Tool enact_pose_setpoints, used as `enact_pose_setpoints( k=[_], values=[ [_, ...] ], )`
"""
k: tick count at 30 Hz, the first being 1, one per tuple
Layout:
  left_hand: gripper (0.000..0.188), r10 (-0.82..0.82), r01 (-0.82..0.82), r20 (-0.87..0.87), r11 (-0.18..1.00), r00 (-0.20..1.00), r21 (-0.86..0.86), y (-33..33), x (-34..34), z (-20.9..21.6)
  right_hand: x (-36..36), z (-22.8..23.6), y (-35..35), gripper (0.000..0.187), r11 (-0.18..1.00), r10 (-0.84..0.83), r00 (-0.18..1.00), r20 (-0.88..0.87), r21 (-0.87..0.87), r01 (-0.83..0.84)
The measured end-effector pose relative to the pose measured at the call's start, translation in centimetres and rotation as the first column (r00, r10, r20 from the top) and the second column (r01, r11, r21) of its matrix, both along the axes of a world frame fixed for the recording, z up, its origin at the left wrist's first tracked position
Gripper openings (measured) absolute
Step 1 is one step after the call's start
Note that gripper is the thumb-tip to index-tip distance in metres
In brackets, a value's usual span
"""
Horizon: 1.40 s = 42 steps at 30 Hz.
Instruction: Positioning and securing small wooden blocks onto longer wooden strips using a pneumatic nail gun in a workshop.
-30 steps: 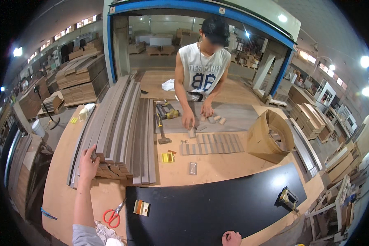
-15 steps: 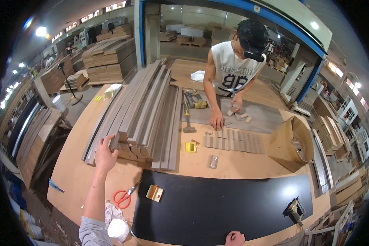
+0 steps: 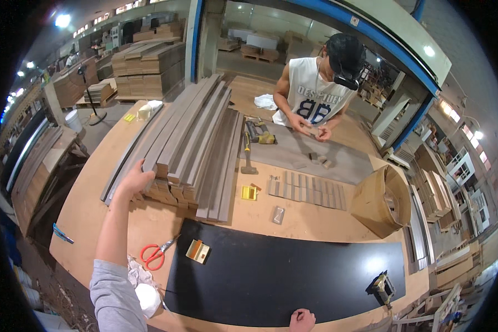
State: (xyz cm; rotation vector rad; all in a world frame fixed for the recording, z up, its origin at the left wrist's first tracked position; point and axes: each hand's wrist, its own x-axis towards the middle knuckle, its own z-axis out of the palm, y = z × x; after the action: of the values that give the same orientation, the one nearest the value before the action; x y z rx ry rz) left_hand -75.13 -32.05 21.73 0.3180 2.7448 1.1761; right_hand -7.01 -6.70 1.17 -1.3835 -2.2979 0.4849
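Note:
My left hand (image 3: 134, 180) grips the near end of a grey-brown board (image 3: 128, 161) at the left side of a tall stack of long boards (image 3: 191, 133). Its fingers bend over the board's edge, and part of the grip is hidden. At the near edge of a black panel (image 3: 249, 276), my right hand (image 3: 302, 320) rests with its fingers curled in, and nothing shows in it. Red-handled scissors (image 3: 152, 256) and a small open yellow-and-white box (image 3: 197, 251) lie near my left forearm.
Across the table a person (image 3: 315, 94) holds a small wooden piece. Before them are rows of small grey strips (image 3: 307, 190), a hammer (image 3: 248, 160) and a nail gun (image 3: 260, 133). A cardboard box (image 3: 379, 202) stands right; another nail gun (image 3: 382, 288) lies on the panel.
The view has shifted slightly. My left hand has moved from the board ends onto the stack's left side. The other person has raised both hands from the table with a small wooden piece.

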Motion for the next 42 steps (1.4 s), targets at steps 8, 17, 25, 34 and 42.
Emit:
enact_pose_setpoints(
  k=[8, 17, 25, 34, 42],
  values=[
    [0.076, -0.020, 0.019, 0.089, 1.000, 0.996, 0.007, -4.8, 9.9, 0.4, 0.1, 0.8, -0.3, 0.012, 0.997, -0.055, 0.998, -0.038, -0.048, 0.053],
    [0.061, 0.021, -0.099, 0.217, 0.929, 0.976, 0.357, -17.3, 31.6, -2.4, -3.0, 0.2, 1.7, 0.015, 0.871, -0.237, 0.859, -0.455, -0.491, -0.020],
    [0.058, 0.014, -0.116, 0.473, 0.975, 0.881, 0.188, -15.6, 52.4, 8.7, -11.7, 6.6, -1.7, 0.042, 0.097, 0.033, 0.732, -0.681, -0.726, -0.680],
    [0.069, -0.509, 0.533, 0.406, 0.844, 0.759, 0.062, -11.6, 59.2, 3.2, -9.0, 9.2, 0.2, 0.054, -0.034, -0.867, 0.398, -0.300, -0.760, -0.649],
    [0.080, -0.658, 0.869, 0.571, 0.411, 0.491, -0.273, -1.0, 52.6, -5.9, 0.0, 4.3, 6.9, 0.052, 0.187, -0.922, 0.237, -0.305, -0.890, -0.416]
  ],
)
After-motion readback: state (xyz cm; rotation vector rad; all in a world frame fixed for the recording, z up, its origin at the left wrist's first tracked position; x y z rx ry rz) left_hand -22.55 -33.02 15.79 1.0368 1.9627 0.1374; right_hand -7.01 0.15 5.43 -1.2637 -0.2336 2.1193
